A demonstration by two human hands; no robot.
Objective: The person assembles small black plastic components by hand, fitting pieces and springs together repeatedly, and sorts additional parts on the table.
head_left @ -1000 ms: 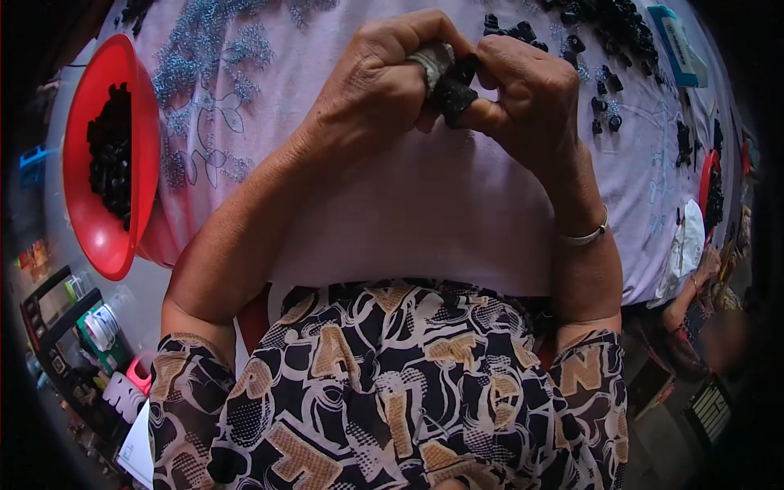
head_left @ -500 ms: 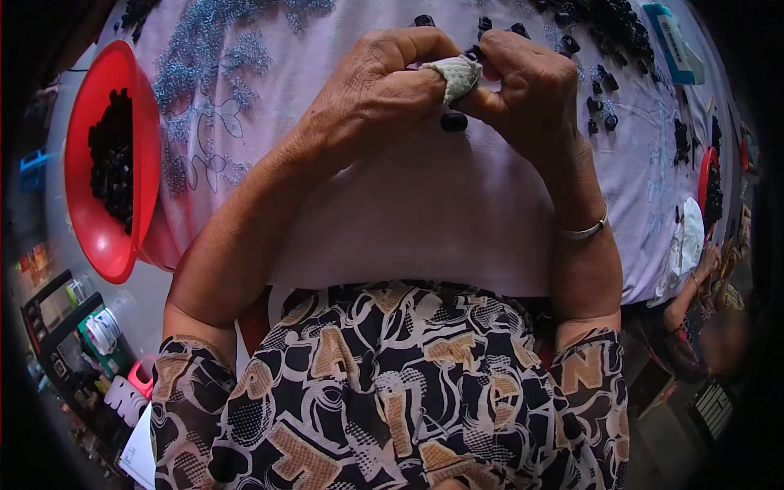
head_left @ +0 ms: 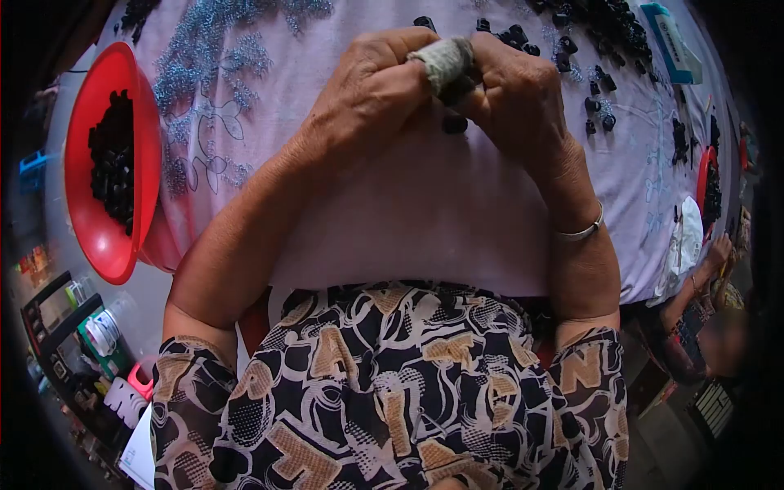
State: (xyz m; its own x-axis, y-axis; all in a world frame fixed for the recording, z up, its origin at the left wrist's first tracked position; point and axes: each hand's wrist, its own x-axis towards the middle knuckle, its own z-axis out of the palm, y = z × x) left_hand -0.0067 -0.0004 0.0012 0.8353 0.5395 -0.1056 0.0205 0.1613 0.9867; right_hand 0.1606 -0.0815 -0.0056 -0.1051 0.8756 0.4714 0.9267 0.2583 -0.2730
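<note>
My left hand point(head_left: 380, 82) and my right hand point(head_left: 518, 94) meet over the cloth-covered table, fingers closed and pressed together. A whitish wrap point(head_left: 445, 64) covers a finger of my left hand. Between the fingertips shows a small black part point(head_left: 457, 90), mostly hidden, gripped from both sides. Just below it, another black part point(head_left: 454, 124) lies on the pink cloth point(head_left: 408, 220). Beyond my hands sit more small black parts point(head_left: 514, 36), and one more point(head_left: 425, 23) lies past my left knuckles.
A red bowl point(head_left: 147, 163) of black pieces stands at the left. Piled black parts point(head_left: 604, 37) and a blue-and-white box point(head_left: 674, 45) are at the back right. At the right edge, another person's hand point(head_left: 719, 249) is near a white bag point(head_left: 684, 241).
Both hands have turned slightly, and the wrapped finger has tilted upward over the black part. My right hand has shifted a little left, uncovering more black parts behind it.
</note>
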